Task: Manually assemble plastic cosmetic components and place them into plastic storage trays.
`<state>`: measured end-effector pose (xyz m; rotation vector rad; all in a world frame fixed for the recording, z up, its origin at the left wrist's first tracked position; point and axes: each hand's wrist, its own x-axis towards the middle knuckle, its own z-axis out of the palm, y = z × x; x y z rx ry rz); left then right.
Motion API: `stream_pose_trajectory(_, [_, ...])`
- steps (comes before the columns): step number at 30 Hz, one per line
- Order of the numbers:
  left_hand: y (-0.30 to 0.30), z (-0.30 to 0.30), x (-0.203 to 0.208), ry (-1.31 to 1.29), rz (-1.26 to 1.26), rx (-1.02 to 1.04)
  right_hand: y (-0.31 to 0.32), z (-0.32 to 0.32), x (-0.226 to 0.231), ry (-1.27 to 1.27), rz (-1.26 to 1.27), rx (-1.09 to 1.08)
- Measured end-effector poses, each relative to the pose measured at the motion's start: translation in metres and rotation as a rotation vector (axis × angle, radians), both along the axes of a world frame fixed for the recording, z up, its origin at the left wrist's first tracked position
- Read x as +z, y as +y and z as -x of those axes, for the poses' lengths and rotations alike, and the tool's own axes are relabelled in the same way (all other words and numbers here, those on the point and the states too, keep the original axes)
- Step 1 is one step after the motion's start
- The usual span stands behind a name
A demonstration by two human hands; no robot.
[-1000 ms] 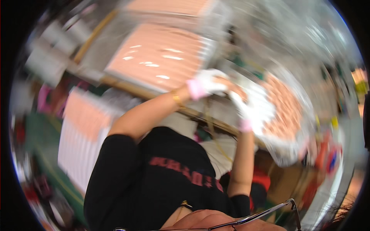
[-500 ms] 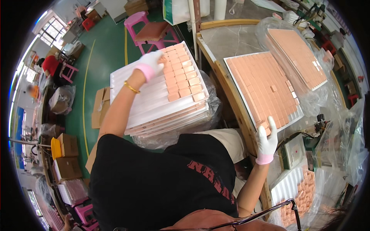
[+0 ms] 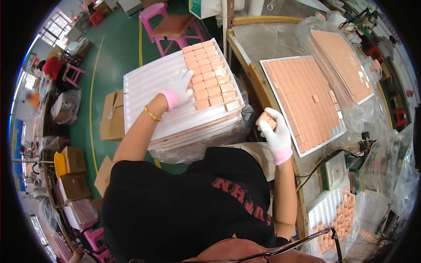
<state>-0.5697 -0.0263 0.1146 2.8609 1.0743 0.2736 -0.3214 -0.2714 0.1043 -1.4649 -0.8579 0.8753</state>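
Beyond red shirt lettering, the right hand grips peach blocks, left hand open.

A green floor bears 2 yellow lines and a brown-topped pink stool; a wood-edged grey table stands at right, a bright, barred window at upper left.

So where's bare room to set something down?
On the grey tabletop, between its wooden edge and the block-filled tray; also on the white tray, left of the left hand. Right of that hand, peach blocks crowd it; plastic sheeting crowds the tabletop's right.
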Motion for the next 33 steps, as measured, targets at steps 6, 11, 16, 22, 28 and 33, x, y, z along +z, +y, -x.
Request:
stream_pose_trajectory(6, [-0.01,0.017,0.002,-0.367,-0.046,0.033,0.034,0.034,0.011,-0.122,-0.036,0.086])
stream_pose_trajectory(11, [-0.03,0.011,0.025,-0.602,-0.053,0.058,0.051,0.056,0.006,-0.261,-0.081,0.172])
stream_pose_trajectory(16, [-0.07,0.003,0.028,-0.607,0.34,0.072,0.06,0.069,0.023,-0.106,-0.066,0.197])
stream_pose_trajectory(22, [-0.085,-0.009,0.035,-0.591,1.002,-0.039,0.07,0.079,0.059,-0.289,-0.229,0.468])
stream_pose_trajectory(28, [-0.084,-0.003,0.018,-0.69,0.788,0.012,0.086,0.094,0.04,-0.875,0.077,0.479])
stream_pose_trajectory(33, [-0.089,0.014,0.006,-0.572,0.304,0.047,0.093,0.08,0.033,-0.908,-0.021,0.333])
